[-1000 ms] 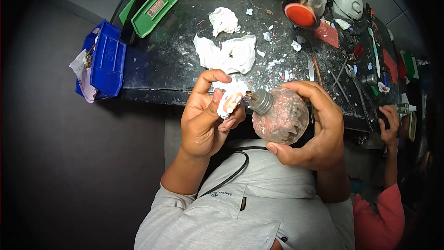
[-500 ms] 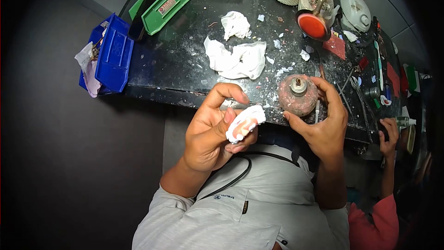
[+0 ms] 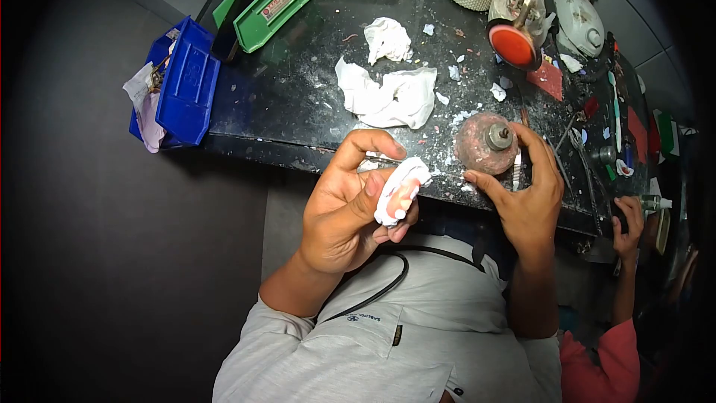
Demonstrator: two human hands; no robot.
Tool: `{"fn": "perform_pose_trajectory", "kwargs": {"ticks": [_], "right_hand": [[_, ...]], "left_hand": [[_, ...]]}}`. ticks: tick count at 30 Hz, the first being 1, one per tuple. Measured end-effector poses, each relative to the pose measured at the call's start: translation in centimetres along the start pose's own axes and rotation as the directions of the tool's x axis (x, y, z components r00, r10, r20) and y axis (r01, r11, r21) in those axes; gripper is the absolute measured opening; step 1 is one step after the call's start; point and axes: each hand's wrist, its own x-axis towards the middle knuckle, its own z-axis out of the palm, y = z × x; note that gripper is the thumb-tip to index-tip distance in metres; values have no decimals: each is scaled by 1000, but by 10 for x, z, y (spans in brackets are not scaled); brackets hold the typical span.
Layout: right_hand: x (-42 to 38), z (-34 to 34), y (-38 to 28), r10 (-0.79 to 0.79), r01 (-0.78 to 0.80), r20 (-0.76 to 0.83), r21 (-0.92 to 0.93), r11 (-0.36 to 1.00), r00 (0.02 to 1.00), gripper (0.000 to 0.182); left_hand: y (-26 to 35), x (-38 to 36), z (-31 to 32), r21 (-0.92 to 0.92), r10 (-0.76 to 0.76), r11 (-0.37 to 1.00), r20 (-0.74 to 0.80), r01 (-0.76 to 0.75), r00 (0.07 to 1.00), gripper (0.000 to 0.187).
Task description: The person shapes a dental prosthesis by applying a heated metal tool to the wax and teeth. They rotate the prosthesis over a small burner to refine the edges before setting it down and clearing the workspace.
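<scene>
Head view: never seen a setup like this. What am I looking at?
No machine here: a person works bare-handed, and a camera on their head looks forward and down. The left hand holds a white-rimmed piece with a pink middle. The right hand curves beside a round jar with a metal neck; firm grip or not, I can't tell. The dark, debris-speckled table also bears crumpled white sheets and a green bin. At right is another person's hand.
</scene>
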Motion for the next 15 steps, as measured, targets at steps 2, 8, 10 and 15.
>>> {"fn": "perform_pose_trajectory", "kwargs": {"ticks": [2,8,10,15], "right_hand": [[0,0,1,-10,10,-1,-54,998,1000,73],[0,2,11,-43,38,-31,-143,989,999,75],[1,1,11,-23,9,-76,-176,984,997,73],[-3,-4,14,-30,10,-86,-224,975,996,68]], "left_hand": [[-1,1,-3,-17,-9,1000,29,10,1000,44],[-9,7,-10,-249,-80,961,175,123,981,61],[-9,7,-10,-216,-86,969,148,117,985,60],[-7,12,-8,-98,-76,992,69,82,995,59]]}}
